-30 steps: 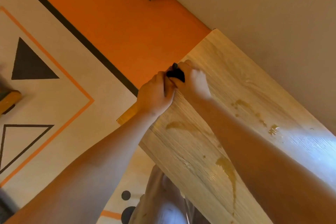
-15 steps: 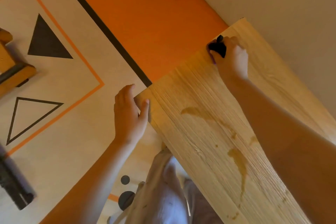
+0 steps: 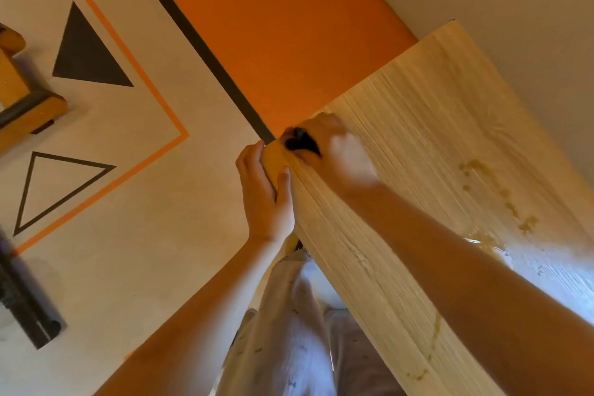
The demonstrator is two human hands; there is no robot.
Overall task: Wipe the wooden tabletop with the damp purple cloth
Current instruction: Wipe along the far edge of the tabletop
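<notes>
I see R hand [image 3: 337,154] clamped on dark cloth [image 3: 300,142], pressing it to tabletop [image 3: 450,125] corner; L hand [image 3: 265,193] grips tabletop edge, fingers curled.

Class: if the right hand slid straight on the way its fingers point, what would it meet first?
Probably nothing solid: the right hand with the cloth would run off the table edge, narrowly missing the left hand; depth unclear.

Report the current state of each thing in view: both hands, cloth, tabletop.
left hand: grips the tabletop's corner edge.
right hand: blurred, holds the cloth against the tabletop.
cloth: bunched, dark, under the right hand's fingers at the corner.
tabletop: brownish stains unwiped on the side away from the cloth.
</notes>
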